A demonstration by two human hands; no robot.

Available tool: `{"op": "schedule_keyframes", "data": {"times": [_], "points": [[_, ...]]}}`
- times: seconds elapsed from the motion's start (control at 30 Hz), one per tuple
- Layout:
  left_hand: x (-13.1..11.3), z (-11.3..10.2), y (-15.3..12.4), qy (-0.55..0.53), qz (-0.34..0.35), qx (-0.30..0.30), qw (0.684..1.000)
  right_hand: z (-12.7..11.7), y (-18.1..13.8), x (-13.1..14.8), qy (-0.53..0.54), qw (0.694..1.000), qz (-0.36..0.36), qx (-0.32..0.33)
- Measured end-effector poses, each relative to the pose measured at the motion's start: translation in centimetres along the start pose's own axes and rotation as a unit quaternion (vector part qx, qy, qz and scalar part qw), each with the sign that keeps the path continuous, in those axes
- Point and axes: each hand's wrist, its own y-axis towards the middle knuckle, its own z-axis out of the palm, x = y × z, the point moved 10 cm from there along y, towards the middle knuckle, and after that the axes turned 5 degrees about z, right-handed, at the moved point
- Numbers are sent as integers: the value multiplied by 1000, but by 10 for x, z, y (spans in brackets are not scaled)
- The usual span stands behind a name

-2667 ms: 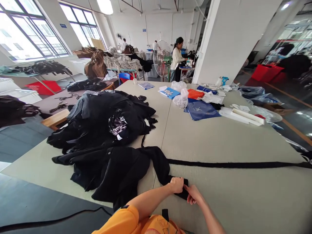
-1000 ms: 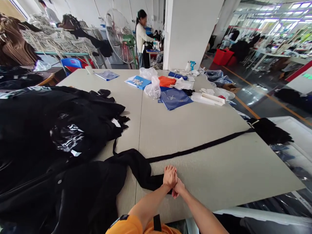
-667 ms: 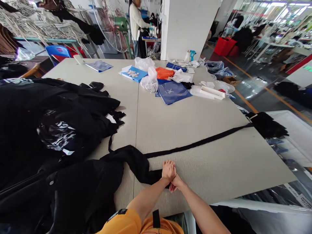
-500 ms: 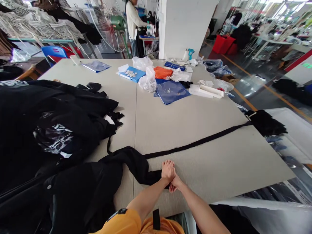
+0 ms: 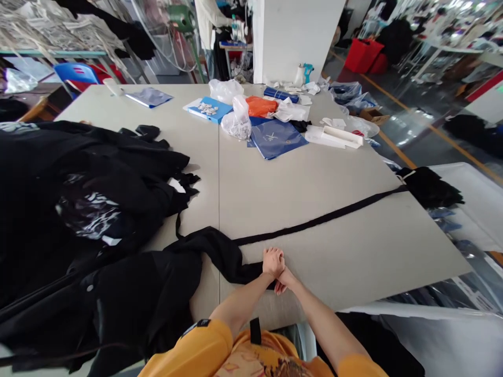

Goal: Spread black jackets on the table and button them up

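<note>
My left hand (image 5: 273, 263) lies over my right hand (image 5: 283, 280), the two pressed together at the near part of the pale cutting table (image 5: 314, 225). Both close on the end of a long black cloth band (image 5: 314, 224), which runs right across the table to a black cloth bundle (image 5: 428, 187) past the far edge. To the left of my hands, the band joins a heap of black garments (image 5: 90, 209). Whether the cloth passes between my palms is partly hidden by my fingers.
Near the far end of the table lie a blue folder (image 5: 208, 110), plastic bags, orange cloth and a navy bag (image 5: 275, 139). A co-worker stands at the back by a pedestal fan. Red crates (image 5: 363, 55) stand on the floor at the back right.
Compared with the oldest frame, my hands have come together on the band, and the view has swung right, bringing the band's far end into sight. In the latest frames, my hands barely shift.
</note>
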Motion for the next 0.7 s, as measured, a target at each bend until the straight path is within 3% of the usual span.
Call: {"op": "schedule_keyframes", "data": {"times": [0.1,0.2,0.27,0.33,0.4,0.47,0.57,0.63,0.7], "points": [[8,-10,-5,-116,-25,1,993,0,-4,2,-30,1000,-2,2],[50,-63,-29,-257,-61,-71,962,1,-16,5,-68,997,-27,-8],[98,-129,-63,-276,-74,-164,944,4,-26,5,-102,993,-48,-17],[158,-209,-118,-225,-109,-274,929,3,-37,5,-142,986,-82,-41],[222,-288,-194,-122,-210,-379,893,-3,-49,10,-179,972,-129,-86],[277,-340,-270,-43,-347,-419,838,-15,-66,22,-198,952,-178,-154],[329,-365,-347,-36,-509,-392,765,-34,-105,54,-192,916,-237,-262],[345,-358,-363,-76,-553,-355,750,-41,-137,85,-178,889,-286,-310],[348,-349,-359,-132,-547,-320,762,-50,-168,111,-165,869,-325,-336]]}}
